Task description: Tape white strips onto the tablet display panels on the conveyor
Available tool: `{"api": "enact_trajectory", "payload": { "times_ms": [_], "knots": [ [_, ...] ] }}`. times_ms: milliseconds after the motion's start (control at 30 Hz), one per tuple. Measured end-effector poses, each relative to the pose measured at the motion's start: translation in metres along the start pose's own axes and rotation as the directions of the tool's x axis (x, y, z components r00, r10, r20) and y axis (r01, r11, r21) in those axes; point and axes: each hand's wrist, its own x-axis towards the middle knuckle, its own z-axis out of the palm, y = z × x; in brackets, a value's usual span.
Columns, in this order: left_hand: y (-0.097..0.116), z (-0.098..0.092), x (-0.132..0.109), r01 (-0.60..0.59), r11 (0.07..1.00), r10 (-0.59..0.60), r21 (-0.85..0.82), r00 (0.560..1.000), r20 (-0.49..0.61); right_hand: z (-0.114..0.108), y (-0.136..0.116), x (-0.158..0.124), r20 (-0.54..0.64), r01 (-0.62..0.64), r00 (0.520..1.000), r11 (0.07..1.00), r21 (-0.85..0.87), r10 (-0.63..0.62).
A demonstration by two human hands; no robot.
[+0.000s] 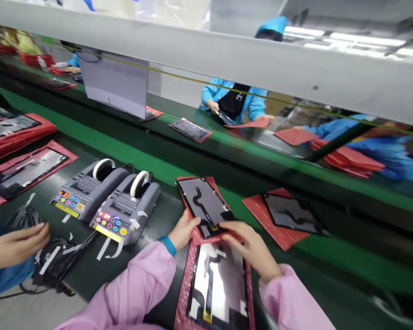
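Observation:
A tablet-sized display panel (206,199), its grey back crossed by a dark curved strip, lies on a red bubble-wrap sleeve (197,236) and is tilted up towards me. My left hand (184,230) grips its lower left edge, thumb on top and fingers mostly hidden. At the lower right corner, my right hand (249,245) has its fingers on the panel and sleeve, near a small yellow tab. Directly below lies a second panel (227,284) with a shiny silver back, on another red bubble-wrap sleeve (184,293).
Right of my hands, another panel (291,211) rests on a red sleeve (261,220). Two grey tape dispensers (124,215) stand at left, tape strips hanging out. A neighbour's hand (19,245) is at far left, near stacked sleeves (20,137). A raised conveyor ledge (227,151) runs behind.

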Motion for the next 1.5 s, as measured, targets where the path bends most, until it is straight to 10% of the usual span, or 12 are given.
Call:
{"api": "enact_trajectory", "payload": {
  "times_ms": [100, 200, 367, 600, 733, 867, 1000, 1200, 1433, 1500],
  "knots": [
    [0.004, 0.002, -0.016, -0.023, 0.978, -0.001, 0.205, 0.993, 0.117, -0.012, 0.001, -0.005, -0.180, -0.235, 0.946, 0.953, 0.193, 0.269],
    [0.011, 0.009, -0.043, -0.031, 0.944, -0.037, 0.328, 0.979, 0.198, -0.013, -0.001, -0.014, -0.106, -0.407, 0.856, 0.785, 0.466, 0.507],
    [0.003, 0.011, -0.098, -0.027, 0.806, -0.082, 0.591, 0.984, 0.157, -0.001, -0.007, -0.058, 0.080, -0.425, 0.847, 0.578, 0.696, 0.526],
    [-0.012, 0.005, -0.144, 0.067, 0.298, -0.040, 0.952, 0.998, -0.057, 0.026, -0.005, -0.125, -0.050, -0.440, 0.774, 0.593, 0.674, 0.631],
    [-0.006, 0.006, -0.149, 0.046, 0.184, -0.032, 0.982, 0.999, -0.041, 0.039, -0.011, -0.135, -0.035, -0.469, 0.783, 0.627, 0.622, 0.621],
    [0.001, -0.005, -0.160, 0.135, 0.262, -0.065, 0.956, 0.990, -0.122, 0.040, -0.018, -0.134, 0.027, -0.570, 0.794, 0.728, 0.382, 0.607],
    [0.028, -0.040, -0.184, 0.242, 0.528, -0.080, 0.814, 0.969, -0.236, 0.019, -0.032, -0.136, 0.098, -0.710, 0.700, 0.704, -0.020, 0.708],
    [0.107, -0.094, -0.215, -0.034, 0.862, 0.290, 0.506, 0.852, -0.437, -0.003, -0.037, -0.131, 0.134, -0.714, 0.669, 0.683, -0.157, 0.731],
    [0.135, -0.101, -0.202, -0.263, 0.826, 0.516, 0.499, 0.707, -0.483, 0.008, -0.032, -0.131, 0.154, -0.727, 0.664, 0.680, -0.096, 0.732],
    [0.140, -0.106, -0.196, -0.415, 0.763, 0.639, 0.496, 0.603, -0.478, 0.006, -0.029, -0.135, 0.148, -0.748, 0.642, 0.657, -0.090, 0.752]
  ]
}}
